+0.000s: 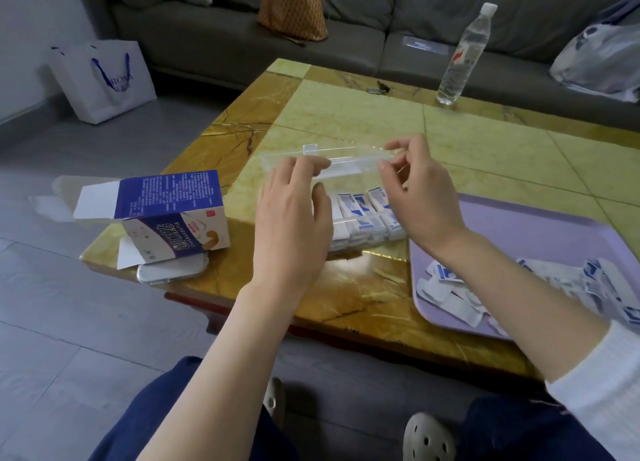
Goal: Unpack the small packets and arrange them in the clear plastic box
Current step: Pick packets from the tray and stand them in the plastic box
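- Small white-and-blue paper packets (363, 218): we count two rows standing packed side by side inside the clear plastic box (367, 241), which sits on the table between our two hands.
- Dark blue trousers (180, 408) and pale perforated clogs (427, 440): nearest to us, below the table's edge.
- Flat lilac plastic tray (519, 225): on the table at our right, under the right forearm. It holds a loose heap of white-and-blue paper pieces (450, 298). We cannot tell whether these are full packets or spent wrappers.
- Pale smartphone (173, 270): on the near left corner, partly under the carton.
- Purple-and-white cardboard carton (173, 211): lying on its side, flaps open.
- Left hand (294, 215): fingers nearly straight, their tips resting on the left part of the transparent lid (349, 171), thumb spread below.
- Right hand (419, 197): thumb and curled fingers pinching the lid's right end. The lid stands raised over the far side of the box.
- Yellow-green and amber stone-patterned table (346, 114): bears all of the above.
- Small dark object (379, 88): near the far edge, too small to identify.
- Clear plastic water bottle with white cap (464, 55): upright at the far edge.
- White paper carrier bag with blue handles (107, 80): on the floor, far left.
- Grey sofa (242, 38): behind the table, carrying an orange patterned bag (294, 7) and a pale plastic bag (602, 62).
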{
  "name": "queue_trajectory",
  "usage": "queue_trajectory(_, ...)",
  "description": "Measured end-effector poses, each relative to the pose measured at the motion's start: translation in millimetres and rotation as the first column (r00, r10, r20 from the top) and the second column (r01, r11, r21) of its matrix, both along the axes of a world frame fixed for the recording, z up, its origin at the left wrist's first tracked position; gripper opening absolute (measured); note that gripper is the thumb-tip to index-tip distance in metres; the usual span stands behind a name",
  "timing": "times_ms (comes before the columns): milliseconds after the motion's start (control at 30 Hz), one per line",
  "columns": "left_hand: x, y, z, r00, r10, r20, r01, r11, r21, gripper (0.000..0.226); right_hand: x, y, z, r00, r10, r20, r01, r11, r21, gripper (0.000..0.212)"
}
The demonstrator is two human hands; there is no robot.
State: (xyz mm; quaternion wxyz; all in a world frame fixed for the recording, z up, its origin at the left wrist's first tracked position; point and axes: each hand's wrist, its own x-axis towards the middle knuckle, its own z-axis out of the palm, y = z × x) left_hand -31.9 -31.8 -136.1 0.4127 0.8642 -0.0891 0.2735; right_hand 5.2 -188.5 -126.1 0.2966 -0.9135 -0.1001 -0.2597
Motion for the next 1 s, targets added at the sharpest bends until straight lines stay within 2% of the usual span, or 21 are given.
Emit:
queue_trajectory(67,-3.3,-14.2,-1.0,0.992,-0.124,0.033,0.124,0.992,0.009,0.024,-10.0,-19.1,-5.6,1.0,-0.022,-0.014,0.022,1.0,0.003,0.023)
queue_trajectory(133,-6.9,-32.4,-5.6,0.965,-0.261,0.008,0.26,0.962,0.085,0.023,-18.5,-42.8,-11.7,0.997,-0.053,-0.061,0.051,0.998,-0.019,0.022)
queue_trajectory(200,-9.6,-47.7,-14.0,0.931,-0.363,-0.038,0.362,0.909,0.205,0.02,-21.3,-67.3,-19.7,0.984,-0.074,-0.163,0.066,0.996,-0.056,0.019)
queue_trajectory(267,-10.4,-64.4,-23.6,0.899,-0.428,-0.089,0.432,0.836,0.338,0.019,-21.7,-97.0,-28.8,0.937,-0.1,-0.334,0.074,0.993,-0.088,0.02)
queue_trajectory(333,-10.5,-76.9,-32.6,0.878,-0.45,-0.164,0.474,0.768,0.431,0.022,-23.5,-120.8,-36.2,0.823,-0.118,-0.556,0.031,0.986,-0.164,0.039)
queue_trajectory(400,-9.9,-88.8,-40.3,0.866,-0.442,-0.232,0.497,0.718,0.487,0.026,-27.9,-137.3,-40.9,0.689,-0.157,-0.707,-0.067,0.958,-0.277,0.069)
queue_trajectory(433,-9.1,-95.5,-44.0,0.864,-0.432,-0.257,0.501,0.693,0.518,0.028,-30.5,-143.6,-42.9,0.653,-0.17,-0.738,-0.095,0.948,-0.303,0.079)
queue_trajectory(500,-5.7,-104.0,-50.8,0.871,-0.392,-0.295,0.49,0.652,0.579,0.033,-31.6,-149.6,-46.8,0.658,-0.167,-0.735,-0.094,0.949,-0.3,0.086)
queue_trajectory(667,0.2,-125.4,-60.7,0.863,-0.315,-0.395,0.499,0.651,0.572,0.053,-34.4,-151.3,-48.7,0.667,-0.097,-0.739,-0.06,0.981,-0.182,0.054)
queue_trajectory(767,2.8,-135.0,-65.3,0.889,-0.252,-0.382,0.451,0.629,0.634,0.06,-36.1,-151.6,-50.4,0.667,-0.075,-0.741,-0.052,0.988,-0.147,0.042)
queue_trajectory(867,5.0,-140.8,-65.8,0.894,-0.242,-0.376,0.437,0.655,0.616,0.057,-37.5,-151.5,-50.0,0.666,-0.063,-0.743,-0.071,0.987,-0.147,0.023)
queue_trajectory(1000,7.2,-145.7,-67.3,0.901,-0.255,-0.351,0.424,0.687,0.59,0.042,-39.8,-149.7,-50.8,0.702,-0.024,-0.712,-0.097,0.987,-0.129,0.017)
